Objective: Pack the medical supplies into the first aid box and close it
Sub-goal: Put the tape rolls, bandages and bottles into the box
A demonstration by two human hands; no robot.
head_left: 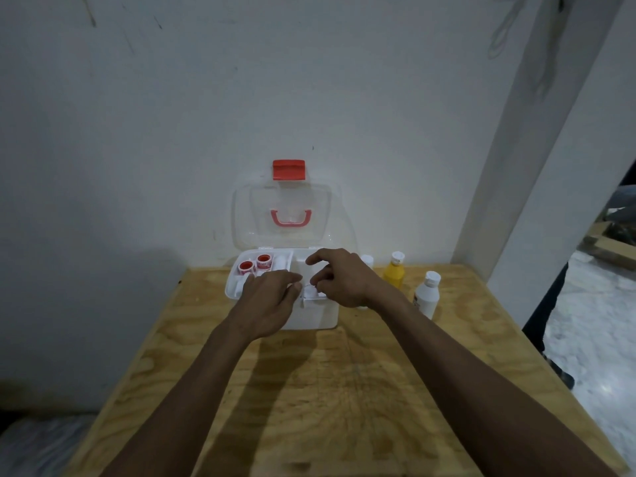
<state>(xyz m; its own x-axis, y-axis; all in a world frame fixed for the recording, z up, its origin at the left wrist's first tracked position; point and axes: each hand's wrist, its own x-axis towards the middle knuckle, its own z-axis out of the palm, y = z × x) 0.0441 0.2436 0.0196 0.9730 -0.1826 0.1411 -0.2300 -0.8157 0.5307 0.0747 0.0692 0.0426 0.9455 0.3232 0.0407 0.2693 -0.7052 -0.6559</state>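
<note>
Two bare hands over an open first aid box

Both forearms reach forward from the lower edge of the view across a pale plywood table (344, 390) and meet above a white plastic first aid box (313, 318), which stands at the table's far edge against a white wall. The box's clear hinged lid (241, 218) is raised upright against the wall, showing a red carry handle (290, 218) and, at its top, a red latch (288, 169).

The left hand (266, 304) lies palm down over the box's front left part, fingers extended and close together, their tips pointing toward the box's middle; whether they touch anything cannot be told. The right hand (339, 280) hovers palm down over the right part, index finger stretched forward, the remaining fingers curled with thumb and fingertips brought together around a small white item (309, 290) at the box's centre; what that item is cannot be made out.

Two red-and-white tape rolls (255, 265) sit side by side in the rear left compartment. On the table to the right of the box stand a yellow bottle with a white cap (394, 271) and, nearer the viewer, a white bottle with a white cap (426, 296). A further white cap (367, 260) shows just behind the right wrist.
</note>
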